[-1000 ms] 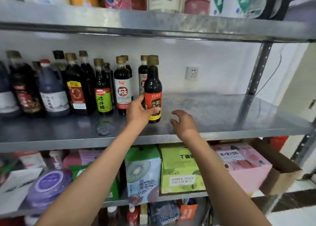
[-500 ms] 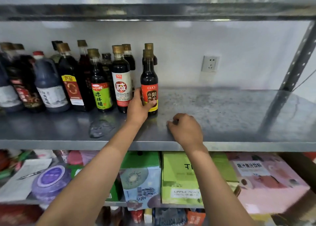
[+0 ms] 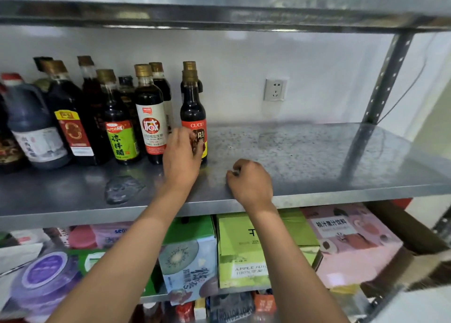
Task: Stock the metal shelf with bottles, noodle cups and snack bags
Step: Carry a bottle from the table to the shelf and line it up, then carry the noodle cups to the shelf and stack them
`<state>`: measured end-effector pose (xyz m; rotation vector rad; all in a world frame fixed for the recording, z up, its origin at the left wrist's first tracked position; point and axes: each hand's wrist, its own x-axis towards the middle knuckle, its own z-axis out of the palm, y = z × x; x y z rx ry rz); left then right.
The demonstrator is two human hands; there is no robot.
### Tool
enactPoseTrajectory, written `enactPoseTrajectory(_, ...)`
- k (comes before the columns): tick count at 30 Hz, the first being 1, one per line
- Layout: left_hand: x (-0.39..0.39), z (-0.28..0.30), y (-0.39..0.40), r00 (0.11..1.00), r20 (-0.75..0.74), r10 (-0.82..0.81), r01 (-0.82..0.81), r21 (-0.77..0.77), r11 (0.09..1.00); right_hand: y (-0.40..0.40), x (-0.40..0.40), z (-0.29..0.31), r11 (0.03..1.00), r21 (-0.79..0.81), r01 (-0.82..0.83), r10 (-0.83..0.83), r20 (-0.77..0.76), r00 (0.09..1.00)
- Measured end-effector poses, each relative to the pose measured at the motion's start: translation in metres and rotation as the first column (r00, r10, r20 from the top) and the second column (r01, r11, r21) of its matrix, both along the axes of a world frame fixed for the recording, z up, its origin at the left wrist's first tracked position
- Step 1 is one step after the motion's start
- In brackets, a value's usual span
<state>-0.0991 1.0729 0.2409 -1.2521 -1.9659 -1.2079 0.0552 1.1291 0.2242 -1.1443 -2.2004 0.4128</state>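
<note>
A dark vinegar bottle with a red CUCU label and gold cap (image 3: 192, 108) stands upright on the middle metal shelf (image 3: 305, 156), at the right end of a row of dark sauce bottles (image 3: 148, 117). My left hand (image 3: 181, 161) grips its lower label from the front left. My right hand (image 3: 251, 183) rests on the shelf near the front edge, to the right of the bottle, fingers curled and holding nothing. Another gold-capped bottle stands directly behind the CUCU one, mostly hidden.
A large dark jug (image 3: 31, 127) stands at the row's left. The shelf's right half is bare metal up to a perforated post (image 3: 375, 98). A wall socket (image 3: 275, 89) sits behind. Juice cartons (image 3: 244, 254) and a pink box (image 3: 353, 244) fill the shelf below.
The CUCU bottle has been set back deeper in line with the row, my left hand still on it. My right hand dropped onto the shelf and curled. The view moved closer and lower.
</note>
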Motion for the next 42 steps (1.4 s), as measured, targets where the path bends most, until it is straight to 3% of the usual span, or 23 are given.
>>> enactPoseTrajectory(3,0.014,-0.002,0.002,0.922,-0.286,-0.261,0.194,-0.241,0.951,-0.005,0.002,-0.005,0.989,0.104,0.101,-0.095,-0.063,0.994)
enactPoseTrajectory(6,0.023,0.002,0.002,0.838,-0.334,-0.432,0.289,-0.399,0.87,-0.01,0.001,-0.009,0.96,0.185,0.21,-0.185,-0.142,0.972)
enactPoseTrajectory(8,0.022,0.002,0.0,0.847,-0.308,-0.434,0.292,-0.413,0.863,-0.014,0.003,-0.017,0.938,0.199,0.283,-0.253,-0.163,0.954)
enactPoseTrajectory(10,0.018,0.002,-0.003,0.849,-0.293,-0.439,0.309,-0.4,0.863,-0.025,0.005,-0.028,0.916,0.196,0.349,-0.338,-0.09,0.937)
enactPoseTrajectory(13,0.02,0.0,-0.01,0.78,-0.401,-0.48,0.315,-0.411,0.856,-0.047,0.015,-0.04,0.924,0.131,0.359,-0.368,0.054,0.928)
enactPoseTrajectory(17,0.035,-0.011,-0.033,0.694,-0.477,-0.54,0.445,-0.305,0.842,-0.087,0.035,-0.057,0.899,0.119,0.422,-0.425,0.006,0.905)
enactPoseTrajectory(20,0.063,-0.033,-0.058,0.603,-0.446,-0.662,0.62,-0.261,0.74,-0.133,0.061,-0.077,0.84,0.191,0.508,-0.52,0.016,0.854)
enactPoseTrajectory(23,0.111,-0.055,-0.083,0.5,-0.385,-0.776,0.712,-0.327,0.622,-0.189,0.104,-0.09,0.757,0.191,0.624,-0.639,0.019,0.769)
enactPoseTrajectory(28,0.211,-0.08,-0.151,0.294,-0.22,-0.93,0.855,-0.375,0.359,-0.303,0.172,-0.105,0.542,0.166,0.824,-0.835,-0.009,0.551)
enactPoseTrajectory(33,0.289,-0.102,-0.255,0.002,-0.186,-0.983,0.921,-0.383,0.074,-0.436,0.209,-0.124,0.316,0.142,0.938,-0.944,-0.046,0.325)
enactPoseTrajectory(37,0.338,-0.115,-0.345,-0.202,-0.094,-0.975,0.897,-0.418,-0.146,-0.561,0.226,-0.134,0.003,0.06,0.998,-0.994,-0.112,0.01)
enactPoseTrajectory(42,0.383,-0.128,-0.461,-0.521,0.042,-0.852,0.768,-0.412,-0.49,-0.707,0.227,-0.141,-0.345,-0.064,0.936,-0.925,-0.146,-0.351)
